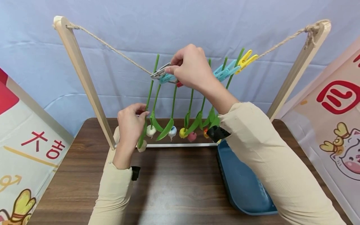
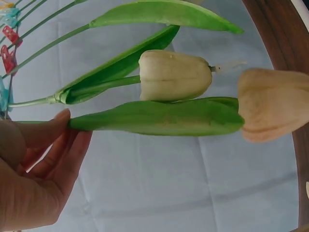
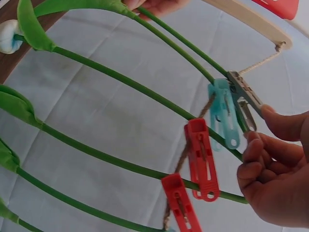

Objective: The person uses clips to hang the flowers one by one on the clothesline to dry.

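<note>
My left hand point(image 1: 130, 123) pinches the green stem of a peach artificial tulip point(image 2: 273, 106) that hangs head down at the left end of a row. Up at the rope point(image 1: 109, 47), my right hand point(image 1: 194, 67) grips a silver metal clothespin point(image 3: 245, 92) between thumb and fingers. The clothespin's tip is at the same tulip's stem and the rope. Close beside it, a light blue clothespin point(image 3: 224, 108) is on the stem of a white tulip point(image 2: 176, 75). Red clothespins point(image 3: 202, 157) are on neighbouring stems.
The rope sags between two wooden posts point(image 1: 84, 78). More blue clothespins point(image 1: 226, 71) and a yellow clothespin point(image 1: 246, 61) are on its right part. Other tulips, including a yellow tulip point(image 1: 183, 132), hang upside down. A blue basin point(image 1: 242, 187) stands on the brown table point(image 1: 174, 190), under my right forearm.
</note>
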Motion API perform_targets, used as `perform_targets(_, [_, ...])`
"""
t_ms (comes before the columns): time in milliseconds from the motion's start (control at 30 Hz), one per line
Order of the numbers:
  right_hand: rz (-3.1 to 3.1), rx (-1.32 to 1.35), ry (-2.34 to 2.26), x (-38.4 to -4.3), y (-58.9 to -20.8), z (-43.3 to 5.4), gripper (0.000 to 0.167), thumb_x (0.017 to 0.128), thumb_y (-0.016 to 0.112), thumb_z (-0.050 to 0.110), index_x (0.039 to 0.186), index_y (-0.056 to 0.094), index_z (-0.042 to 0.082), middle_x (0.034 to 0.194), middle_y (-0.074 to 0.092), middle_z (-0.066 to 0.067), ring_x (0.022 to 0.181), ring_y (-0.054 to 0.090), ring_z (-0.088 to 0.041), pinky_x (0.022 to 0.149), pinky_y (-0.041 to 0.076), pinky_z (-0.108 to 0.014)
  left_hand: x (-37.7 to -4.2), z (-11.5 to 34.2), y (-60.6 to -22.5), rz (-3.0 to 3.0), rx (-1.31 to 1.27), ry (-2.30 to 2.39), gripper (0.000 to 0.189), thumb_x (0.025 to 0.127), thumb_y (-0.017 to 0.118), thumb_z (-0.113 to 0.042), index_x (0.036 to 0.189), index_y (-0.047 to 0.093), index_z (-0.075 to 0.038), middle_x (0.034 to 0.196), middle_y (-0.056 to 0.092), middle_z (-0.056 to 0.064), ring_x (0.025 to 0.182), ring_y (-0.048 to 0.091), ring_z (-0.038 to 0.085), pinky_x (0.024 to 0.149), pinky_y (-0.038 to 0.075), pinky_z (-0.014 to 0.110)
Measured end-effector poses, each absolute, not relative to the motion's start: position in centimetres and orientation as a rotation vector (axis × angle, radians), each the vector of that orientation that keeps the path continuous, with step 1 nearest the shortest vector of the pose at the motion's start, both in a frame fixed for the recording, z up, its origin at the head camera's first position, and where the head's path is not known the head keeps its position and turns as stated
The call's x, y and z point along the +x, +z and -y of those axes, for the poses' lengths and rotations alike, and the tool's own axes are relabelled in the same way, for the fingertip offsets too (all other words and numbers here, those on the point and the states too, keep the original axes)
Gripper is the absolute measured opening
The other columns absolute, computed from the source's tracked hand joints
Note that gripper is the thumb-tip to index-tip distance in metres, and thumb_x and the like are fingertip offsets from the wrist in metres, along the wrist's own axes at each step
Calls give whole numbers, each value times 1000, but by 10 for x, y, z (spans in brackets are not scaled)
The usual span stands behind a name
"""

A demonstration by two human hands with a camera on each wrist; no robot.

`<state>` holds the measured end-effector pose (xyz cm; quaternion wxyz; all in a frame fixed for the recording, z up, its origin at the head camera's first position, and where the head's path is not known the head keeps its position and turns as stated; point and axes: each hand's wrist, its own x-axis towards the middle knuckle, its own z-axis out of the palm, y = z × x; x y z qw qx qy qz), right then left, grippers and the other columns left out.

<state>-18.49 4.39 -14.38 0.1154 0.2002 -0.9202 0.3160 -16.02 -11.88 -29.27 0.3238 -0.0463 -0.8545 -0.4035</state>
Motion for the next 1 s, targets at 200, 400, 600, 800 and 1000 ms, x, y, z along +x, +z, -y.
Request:
perform_targets(200, [2825, 538, 849, -183, -135, -44, 17, 87, 62, 20, 92, 70, 5, 89, 66, -6, 78, 55, -17, 64, 43, -28, -160, 120, -291, 2299, -126, -1082, 13, 77, 70, 1, 90, 71, 2, 80, 68, 14, 72, 65, 26, 69, 47, 38])
perform_targets(400, [2832, 548, 854, -182, -134, -50, 21, 88, 61, 19, 101, 69, 4, 94, 66, -6, 95, 54, -18, 82, 42, -30, -161, 122, -289, 2352, -132, -1083, 15, 80, 65, 3, 94, 70, 2, 82, 68, 14, 75, 64, 27, 74, 46, 40])
perform_targets(600, [2889, 617, 921, -182, -136, -67, 21, 89, 60, 19, 100, 68, 4, 89, 67, -8, 75, 60, -19, 75, 45, -32, -162, 124, -291, 2392, -147, -1084, 16, 81, 62, 4, 96, 69, 2, 85, 68, 15, 77, 64, 28, 76, 44, 41])
perform_targets(800, [3008, 657, 944, -182, -144, -93, 21, 88, 61, 23, 97, 69, 5, 76, 62, -7, 60, 55, -20, 64, 41, -32, -162, 126, -297, 2389, -156, -1089, 15, 81, 62, 3, 94, 69, 3, 83, 68, 15, 76, 63, 28, 78, 42, 43])
perform_targets(1000, [2998, 622, 1006, -178, -163, -118, 24, 88, 61, 24, 97, 69, 2, 76, 61, -9, 64, 56, -22, 62, 42, -33, -160, 126, -304, 2394, -150, -1112, 15, 82, 64, -3, 96, 69, 1, 85, 68, 14, 79, 63, 27, 78, 41, 44])
